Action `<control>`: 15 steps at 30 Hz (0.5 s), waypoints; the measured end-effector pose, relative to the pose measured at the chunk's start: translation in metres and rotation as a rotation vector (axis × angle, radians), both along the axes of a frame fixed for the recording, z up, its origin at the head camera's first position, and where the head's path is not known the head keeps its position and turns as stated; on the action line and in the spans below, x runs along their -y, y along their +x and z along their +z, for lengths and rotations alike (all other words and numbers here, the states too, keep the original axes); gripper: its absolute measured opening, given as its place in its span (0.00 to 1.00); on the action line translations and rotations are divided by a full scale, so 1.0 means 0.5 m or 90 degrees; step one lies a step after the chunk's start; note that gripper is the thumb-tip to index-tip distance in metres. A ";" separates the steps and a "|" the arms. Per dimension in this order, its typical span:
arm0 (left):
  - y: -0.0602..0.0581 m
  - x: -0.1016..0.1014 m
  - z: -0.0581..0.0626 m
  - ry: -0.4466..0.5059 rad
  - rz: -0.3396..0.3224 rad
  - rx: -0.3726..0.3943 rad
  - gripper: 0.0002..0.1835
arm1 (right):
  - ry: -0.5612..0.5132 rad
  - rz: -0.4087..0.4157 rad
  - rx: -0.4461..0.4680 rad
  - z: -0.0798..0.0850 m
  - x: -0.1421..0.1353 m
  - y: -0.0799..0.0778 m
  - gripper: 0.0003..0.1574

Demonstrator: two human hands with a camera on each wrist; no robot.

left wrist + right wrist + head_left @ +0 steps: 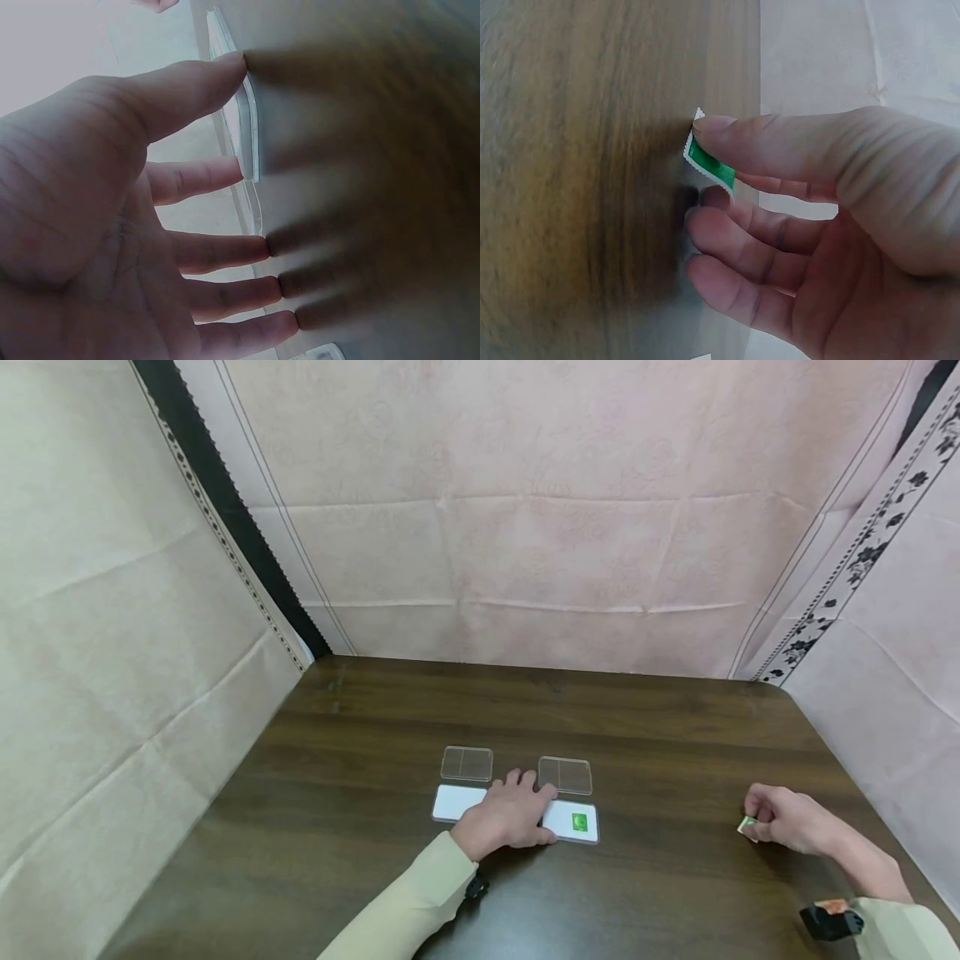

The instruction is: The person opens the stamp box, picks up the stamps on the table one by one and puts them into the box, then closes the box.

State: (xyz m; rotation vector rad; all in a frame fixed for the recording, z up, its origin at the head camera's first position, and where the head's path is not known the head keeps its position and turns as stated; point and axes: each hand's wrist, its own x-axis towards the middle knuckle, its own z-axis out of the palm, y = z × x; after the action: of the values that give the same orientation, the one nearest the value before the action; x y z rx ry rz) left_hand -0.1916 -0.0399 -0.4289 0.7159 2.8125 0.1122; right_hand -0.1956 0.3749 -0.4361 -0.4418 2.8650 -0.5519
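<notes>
My right hand [795, 820] pinches a small postage stamp [705, 161], green with a white perforated edge, between thumb and fingers close over the table at the right. The stamp bends slightly in the right wrist view. My left hand [510, 814] rests with extended fingertips on the table between two shallow white cases. Its thumb and index finger are right at the left end of the right case [555, 818], which holds a green stamp [580, 822] near its right end. The left white case [450, 803] is partly hidden behind the hand.
Behind the cases lie two clear plastic lids, a left lid [467, 763] and a right lid [565, 775]. The dark wooden table [660, 735] is bordered by pale cloth [525, 560] at the back and both sides.
</notes>
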 end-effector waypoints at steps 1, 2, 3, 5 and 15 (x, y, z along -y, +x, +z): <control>0.000 0.000 0.000 -0.001 0.000 0.000 0.34 | 0.002 -0.002 -0.001 0.000 0.000 0.000 0.18; 0.000 0.000 0.000 -0.002 0.000 0.001 0.34 | 0.004 -0.002 -0.005 -0.001 0.000 0.000 0.19; 0.000 0.000 0.000 -0.002 0.000 0.002 0.34 | 0.004 -0.003 -0.008 -0.001 0.000 -0.001 0.18; -0.001 0.000 -0.001 -0.002 0.000 0.002 0.34 | 0.004 -0.003 -0.017 -0.003 0.000 -0.001 0.18; -0.002 0.001 0.001 -0.003 -0.003 0.000 0.34 | 0.000 -0.003 -0.060 0.000 0.012 -0.011 0.12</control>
State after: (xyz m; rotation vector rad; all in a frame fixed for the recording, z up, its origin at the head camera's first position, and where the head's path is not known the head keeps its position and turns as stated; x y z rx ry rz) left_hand -0.1928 -0.0402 -0.4282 0.7224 2.8104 0.1043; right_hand -0.2008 0.3690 -0.4360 -0.4746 2.9562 -0.5458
